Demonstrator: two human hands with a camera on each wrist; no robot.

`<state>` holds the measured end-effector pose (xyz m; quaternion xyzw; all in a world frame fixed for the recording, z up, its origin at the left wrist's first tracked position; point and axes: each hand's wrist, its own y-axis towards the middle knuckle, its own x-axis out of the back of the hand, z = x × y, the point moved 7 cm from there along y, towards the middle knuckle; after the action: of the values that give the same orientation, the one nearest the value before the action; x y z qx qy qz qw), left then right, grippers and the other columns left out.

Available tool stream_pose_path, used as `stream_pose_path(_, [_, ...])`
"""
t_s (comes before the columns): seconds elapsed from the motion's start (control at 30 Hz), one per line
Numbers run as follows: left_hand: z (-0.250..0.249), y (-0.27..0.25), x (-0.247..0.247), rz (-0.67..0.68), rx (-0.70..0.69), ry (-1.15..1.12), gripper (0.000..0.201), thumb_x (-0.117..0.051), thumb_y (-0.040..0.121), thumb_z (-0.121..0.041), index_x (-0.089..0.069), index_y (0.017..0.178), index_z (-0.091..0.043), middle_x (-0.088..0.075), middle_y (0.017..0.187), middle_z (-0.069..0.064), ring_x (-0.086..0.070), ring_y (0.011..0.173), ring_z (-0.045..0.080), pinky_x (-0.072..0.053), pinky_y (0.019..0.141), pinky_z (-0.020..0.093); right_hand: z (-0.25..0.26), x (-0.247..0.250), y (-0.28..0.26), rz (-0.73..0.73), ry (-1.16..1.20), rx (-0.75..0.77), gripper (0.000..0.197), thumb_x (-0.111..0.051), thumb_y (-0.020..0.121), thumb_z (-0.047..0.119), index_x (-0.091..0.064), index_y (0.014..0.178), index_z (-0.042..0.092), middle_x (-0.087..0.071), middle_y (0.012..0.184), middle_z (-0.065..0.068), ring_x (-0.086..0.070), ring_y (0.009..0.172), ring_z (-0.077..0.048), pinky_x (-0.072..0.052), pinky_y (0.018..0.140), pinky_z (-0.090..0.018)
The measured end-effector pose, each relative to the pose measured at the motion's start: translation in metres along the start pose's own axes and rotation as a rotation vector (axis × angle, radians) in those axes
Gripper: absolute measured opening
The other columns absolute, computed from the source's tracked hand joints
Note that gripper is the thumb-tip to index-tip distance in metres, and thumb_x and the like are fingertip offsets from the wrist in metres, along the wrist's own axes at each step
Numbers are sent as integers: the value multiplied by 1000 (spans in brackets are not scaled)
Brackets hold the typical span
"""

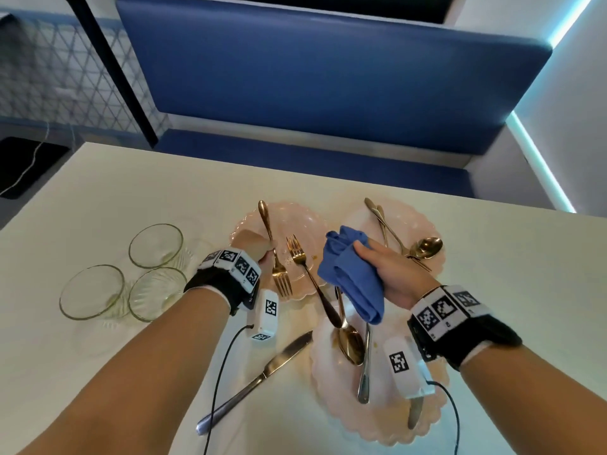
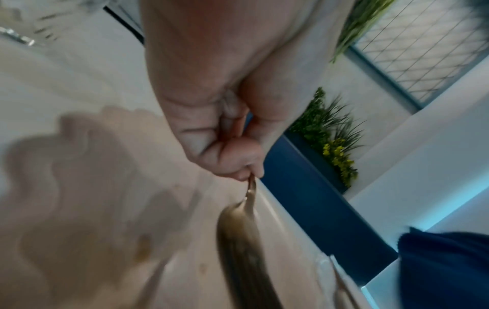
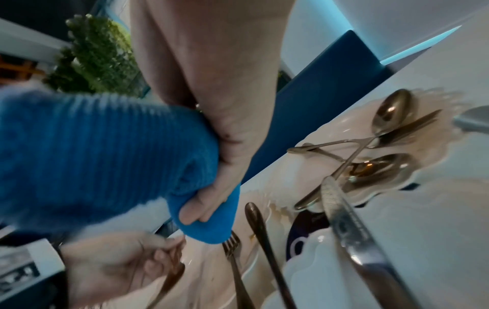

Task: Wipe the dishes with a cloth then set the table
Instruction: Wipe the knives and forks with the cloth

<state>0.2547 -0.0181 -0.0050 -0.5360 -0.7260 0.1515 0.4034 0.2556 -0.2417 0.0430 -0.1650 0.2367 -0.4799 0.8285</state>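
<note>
the left hand (image 1: 259, 249), left of centre in the head view, is curled round the handle of a gold fork (image 1: 274, 254) and holds it over the upper-left pink plate (image 1: 305, 218), tines toward the bottom of the frame; in the left wrist view the pinching fingers (image 2: 238, 161) and a blurred streak of the fork (image 2: 243, 240) run down the middle. the right hand (image 1: 391, 270), just right of centre, grips a bunched blue cloth (image 1: 351, 274) that hangs from the fist above the cutlery; the right wrist view shows the fingers (image 3: 201, 209) wrapped round the cloth (image 3: 100, 150), which fills the left half of that frame. a second gold fork (image 1: 308, 270) lies on the upper-left plate with its handle slanting down toward a gold spoon (image 1: 349, 339) on the lower pink plate (image 1: 335, 389), where a silver handle (image 1: 364, 372) also lies. the upper-right pink plate (image 1: 417, 221) carries a gold spoon (image 1: 425, 247) and other crossed pieces. a silver knife (image 1: 259, 379) lies diagonally on the cream table (image 1: 131, 178) at lower centre. three clear glass bowls (image 1: 154, 246) sit close together at the left. a blue bench (image 1: 328, 77) fills the top of the head view.
</note>
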Motion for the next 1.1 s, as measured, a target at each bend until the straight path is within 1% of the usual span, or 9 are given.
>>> stream_pose_path(0.1, [-18,-8,2,5,-139,-116,25,-60,88,-11,-59,64,-5,-55,53,5,-46,48,16,-42,49,24,0,-29,20,69,-115,-8,35,-35,101,27,-41,135,21,-60,120,-5,-60,97,-13,-53,81,-22])
stream_pose_path(0.17, [-27,-14,-3,18,-205,-174,30,-58,90,-9,-56,59,-6,-50,36,-3,-43,38,12,-40,44,20,0,-50,33,94,-295,2,29,-36,101,30,-45,128,22,-62,114,-3,-61,95,-10,-52,83,-21])
stream_pose_path(0.3, [-36,-29,-9,14,-244,-234,32,-57,89,-11,-54,58,-8,-49,36,-3,-42,37,12,-36,43,20,-2,-74,48,120,-718,81,32,-49,95,35,-62,106,7,-68,108,-16,-62,102,-32,-46,97,-47])
stream_pose_path(0.4, [-35,-33,-6,8,-247,-301,28,-58,89,-9,-54,61,-7,-48,50,6,-40,44,16,-36,48,24,-3,-72,48,49,-751,122,38,-51,93,34,-62,99,-1,-68,99,-23,-62,97,-39,-47,94,-51])
stream_pose_path(0.5, [-42,-41,-9,13,-316,-293,28,-57,90,-10,-54,62,-9,-47,51,6,-40,45,16,-35,46,22,2,-68,41,30,-729,219,21,-53,92,17,-61,99,-1,-67,99,-20,-62,95,-34,-48,92,-44])
stream_pose_path(0.67, [-63,-55,-2,101,-397,-377,17,-53,91,-19,-60,77,-14,-64,73,0,-43,51,9,-35,47,18,6,-54,25,-9,-664,275,26,-55,92,16,-58,96,-9,-65,95,-29,-61,84,-30,-49,86,-45])
stream_pose_path(0.87, [-69,-65,19,61,-428,-624,15,-50,94,-10,-60,81,-9,-68,78,9,-53,54,8,-49,52,16,-4,-22,1,7,-449,62,28,-63,87,12,-62,111,-2,-66,111,-25,-61,105,-40,-48,97,-49])
stream_pose_path(1.0, [-55,-76,30,110,-437,-721,8,-57,90,-8,-62,83,-7,-72,74,8,-65,58,10,-55,57,19,18,5,-15,-157,-498,157,29,-63,87,19,-64,101,-7,-66,102,-30,-61,86,-31,-50,87,-50])
stream_pose_path(1.1, [-43,-87,44,151,-459,-611,4,-65,81,-3,-65,78,-5,-72,67,6,-65,57,13,-53,53,19,42,18,-23,-274,-499,276,34,-62,88,24,-62,99,-8,-64,98,-32,-61,82,-34,-50,85,-51])
